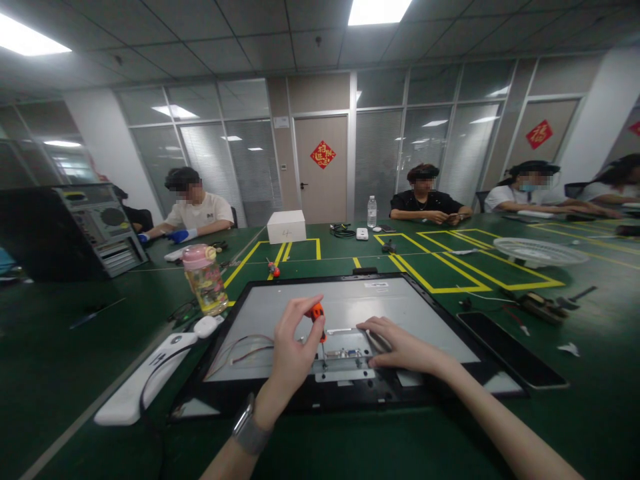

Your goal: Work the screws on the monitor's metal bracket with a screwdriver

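Observation:
A monitor (425, 313) lies face down on the green table, its grey metal back panel up and its black frame around it. My left hand (293, 347) is closed on a small orange-handled screwdriver (318, 315) held upright, tip down on a small metal board cover (345, 363) near the panel's front edge. My right hand (400, 347) lies flat on the panel beside that cover, fingers stretched out and pressing on it. Thin coloured wires (240, 350) run across the panel to the left.
A white plastic part (135, 390) with a black cable lies left of the monitor, by a pink-lidded bottle (205, 280). A black strip (510, 350) lies at right, tools (540, 307) and a fan grille (537, 252) beyond. A computer case (75, 230) stands far left. Several people sit at the far edge.

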`<move>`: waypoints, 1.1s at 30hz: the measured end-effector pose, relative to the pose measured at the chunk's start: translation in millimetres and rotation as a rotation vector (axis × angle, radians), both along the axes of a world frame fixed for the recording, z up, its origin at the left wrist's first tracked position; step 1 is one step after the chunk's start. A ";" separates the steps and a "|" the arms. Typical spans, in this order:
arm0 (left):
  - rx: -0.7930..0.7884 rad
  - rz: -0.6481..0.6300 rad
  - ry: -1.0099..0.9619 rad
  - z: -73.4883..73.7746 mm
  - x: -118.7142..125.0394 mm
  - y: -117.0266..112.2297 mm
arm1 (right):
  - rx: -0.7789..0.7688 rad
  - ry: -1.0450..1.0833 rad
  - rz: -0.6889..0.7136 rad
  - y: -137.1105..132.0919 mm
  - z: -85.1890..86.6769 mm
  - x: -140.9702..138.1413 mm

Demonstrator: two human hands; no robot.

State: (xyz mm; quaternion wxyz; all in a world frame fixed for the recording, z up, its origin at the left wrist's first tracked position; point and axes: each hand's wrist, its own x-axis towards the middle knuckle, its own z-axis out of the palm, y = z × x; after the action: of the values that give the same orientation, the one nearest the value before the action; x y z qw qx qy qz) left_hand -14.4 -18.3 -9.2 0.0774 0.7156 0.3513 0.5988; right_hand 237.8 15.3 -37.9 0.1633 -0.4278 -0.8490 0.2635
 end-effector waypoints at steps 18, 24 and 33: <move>-0.053 -0.006 0.016 -0.1 0.6 -0.5 | -0.012 -0.002 -0.010 -1.0 2.0 -1.2; -0.047 -0.004 0.011 1.1 1.1 -1.9 | -0.013 -0.001 -0.007 -0.5 1.8 -0.7; -0.042 -0.007 0.011 1.3 1.2 -1.9 | -0.001 0.011 0.006 2.1 -2.9 0.9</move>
State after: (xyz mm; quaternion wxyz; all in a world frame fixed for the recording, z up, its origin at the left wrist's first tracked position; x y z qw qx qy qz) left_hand -13.3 -20.2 -7.9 0.0929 0.7182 0.3617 0.5871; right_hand 238.6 17.4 -40.8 0.1673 -0.4239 -0.8492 0.2667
